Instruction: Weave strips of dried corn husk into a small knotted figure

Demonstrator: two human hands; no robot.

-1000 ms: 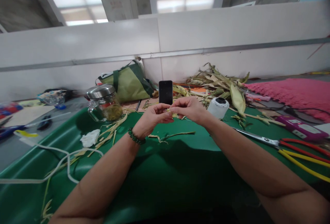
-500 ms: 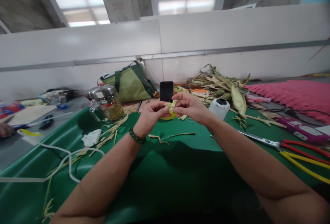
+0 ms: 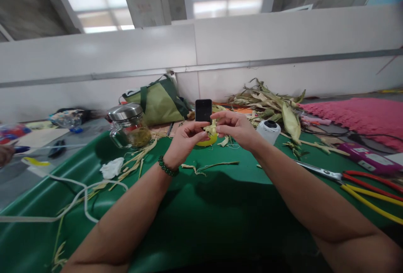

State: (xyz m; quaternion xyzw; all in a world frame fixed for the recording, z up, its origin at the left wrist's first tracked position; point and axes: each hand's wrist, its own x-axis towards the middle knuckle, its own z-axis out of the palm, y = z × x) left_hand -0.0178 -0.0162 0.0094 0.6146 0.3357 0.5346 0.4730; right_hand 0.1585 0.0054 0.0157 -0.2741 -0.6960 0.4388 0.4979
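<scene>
A small pale piece of corn husk (image 3: pixel 211 129), folded or knotted, is held up between my two hands over the green mat (image 3: pixel 220 218). My left hand (image 3: pixel 185 142) pinches its left side between thumb and fingers; a green bead bracelet is on that wrist. From the right, my right hand (image 3: pixel 237 129) has its thumb and curled fingers on the piece. Behind the husk, partly covered, lies a yellow round thing (image 3: pixel 208 142) that I cannot name. A black phone (image 3: pixel 203 110) stands upright just beyond. Loose husk strips (image 3: pixel 195 169) lie below my hands.
A glass jar with a metal lid (image 3: pixel 126 126) and a green bag (image 3: pixel 160 103) stand left. Right are a white thread spool (image 3: pixel 268 131), a corn husk pile (image 3: pixel 267 101) and long scissors (image 3: pixel 336 175). Another person's hand (image 3: pixel 6 154) shows at the far left.
My right hand's fingers have shifted slightly and opened a little around the husk, and more of the piece shows. My left hand has hardly moved. The other person's hand moved slightly up.
</scene>
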